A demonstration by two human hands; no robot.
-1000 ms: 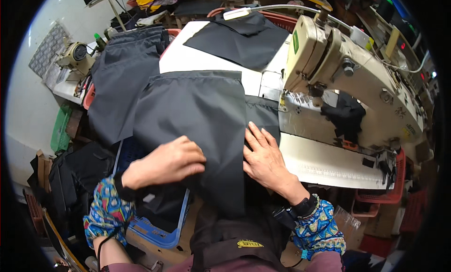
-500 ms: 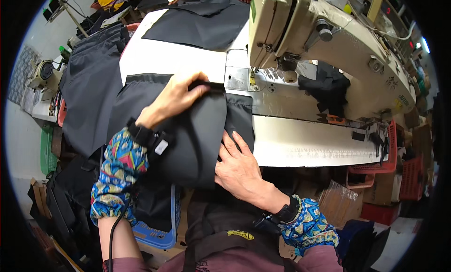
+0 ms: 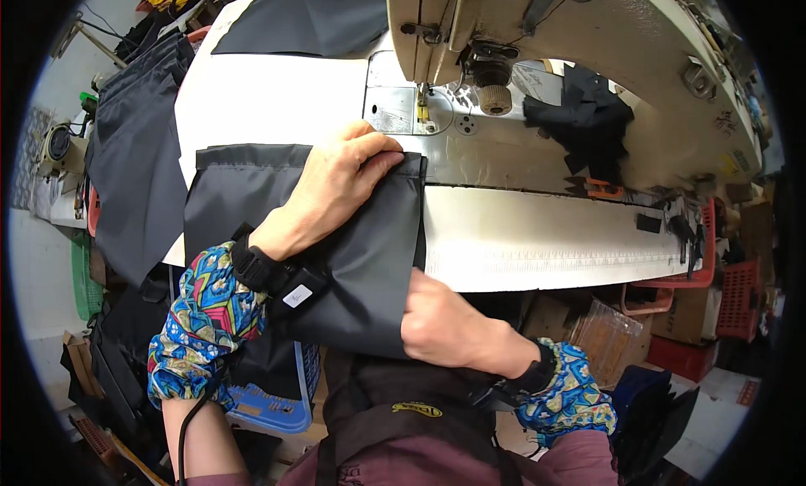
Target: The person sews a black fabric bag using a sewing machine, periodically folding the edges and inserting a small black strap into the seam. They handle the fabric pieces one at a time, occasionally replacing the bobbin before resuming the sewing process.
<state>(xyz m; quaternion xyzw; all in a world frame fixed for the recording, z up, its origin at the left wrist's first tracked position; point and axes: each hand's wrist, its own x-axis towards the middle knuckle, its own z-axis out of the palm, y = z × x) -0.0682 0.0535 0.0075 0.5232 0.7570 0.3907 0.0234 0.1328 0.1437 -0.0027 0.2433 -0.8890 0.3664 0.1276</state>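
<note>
A black fabric panel (image 3: 357, 272) with a folded, stitched band along its top lies in front of the sewing machine (image 3: 495, 32). My left hand (image 3: 336, 183) is closed at the panel's top right corner, thumb and fingers pinching the hem just short of the presser foot (image 3: 422, 108). Lower down, my right hand (image 3: 453, 322) curls closed at the panel's right edge, its fingertips hidden by the cloth. A second layer seems to lie beneath, with edges nearly lined up at the right.
More black fabric pieces lie at the back of the white table (image 3: 269, 91) and hang in a stack (image 3: 138, 150) on the left. Black scraps (image 3: 588, 108) and orange-handled snips (image 3: 600, 188) rest under the machine arm. A blue basket (image 3: 273, 410) stands below the table.
The narrower black piece that stuck out on the right is now mostly under the panel. My left hand has moved to the corner; my right fingers, spread before, have curled in.
</note>
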